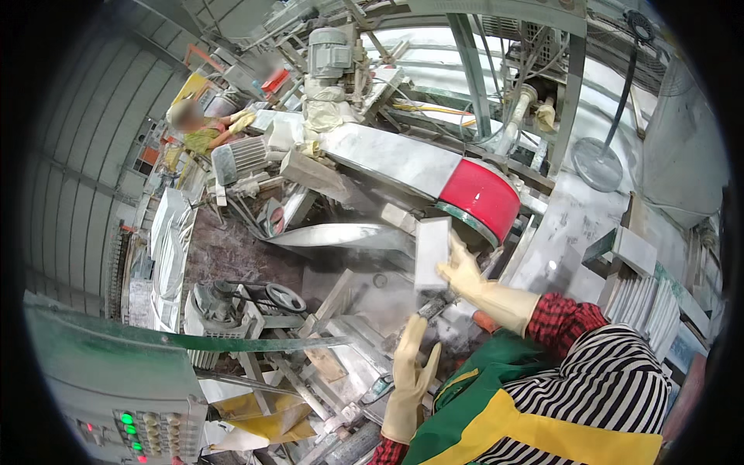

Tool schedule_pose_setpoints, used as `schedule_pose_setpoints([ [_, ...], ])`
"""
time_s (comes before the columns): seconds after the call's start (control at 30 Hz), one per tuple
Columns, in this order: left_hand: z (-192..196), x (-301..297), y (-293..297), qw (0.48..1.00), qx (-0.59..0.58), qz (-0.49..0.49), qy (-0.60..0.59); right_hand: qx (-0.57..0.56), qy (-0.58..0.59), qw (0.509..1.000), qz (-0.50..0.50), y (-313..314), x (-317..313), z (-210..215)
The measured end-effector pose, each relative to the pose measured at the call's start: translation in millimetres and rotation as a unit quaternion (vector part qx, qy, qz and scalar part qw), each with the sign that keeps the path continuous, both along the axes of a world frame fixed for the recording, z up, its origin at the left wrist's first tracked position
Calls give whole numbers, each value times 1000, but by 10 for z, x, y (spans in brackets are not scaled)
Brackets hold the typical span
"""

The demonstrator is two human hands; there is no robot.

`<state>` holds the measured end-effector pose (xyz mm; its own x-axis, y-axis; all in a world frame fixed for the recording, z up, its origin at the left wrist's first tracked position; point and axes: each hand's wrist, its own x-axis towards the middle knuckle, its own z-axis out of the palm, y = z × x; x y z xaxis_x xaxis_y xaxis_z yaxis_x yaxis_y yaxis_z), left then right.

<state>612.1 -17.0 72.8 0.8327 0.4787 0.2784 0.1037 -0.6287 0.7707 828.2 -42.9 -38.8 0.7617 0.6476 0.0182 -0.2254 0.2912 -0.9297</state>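
Dusty, crowded workshop machinery is filling the view, with grey corrugated wall curving along nine o'clock and pale stone powder coating nearly every frame and pipe. At the centre, the right hand (465, 271), in a cream rubber glove, is holding a pale rectangular slab (432, 252) upright, its fingers wrapped around the slab's right edge and pinching it. The slab is sitting just at seven o'clock of the red wheel guard (480, 198), close to it; whether it is touching the wheel is hidden. The left hand (411, 372), also gloved, is hovering lower, at six o'clock of the slab, its fingers spread and loosely extended, gripping nothing that I can see.

Holding the slab well here is probably calling for a firm, square grip, with the edges kept parallel to the wheel and glove tips well away from the guard's rim, while the free hand steadies from below.

The slab is looking smooth, matte and sharp-cornered, like cut stone or tile. The guard is glossy and rounded. A stack of similar white slabs (639, 306) is standing on edge at three o'clock. A green control panel (116, 387) with lit buttons is sitting at eight o'clock.
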Motion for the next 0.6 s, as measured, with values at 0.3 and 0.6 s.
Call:
schedule_pose_setpoints([
  [0.3, -659, -1194, 143, 892, -312, 209, 252, -260, -35, 936, -233, 345, 1629, -629],
  [0.6, -652, -1578, 17, 853, -335, 300, 267, -479, 5, 876, -57, 393, 1755, 91],
])
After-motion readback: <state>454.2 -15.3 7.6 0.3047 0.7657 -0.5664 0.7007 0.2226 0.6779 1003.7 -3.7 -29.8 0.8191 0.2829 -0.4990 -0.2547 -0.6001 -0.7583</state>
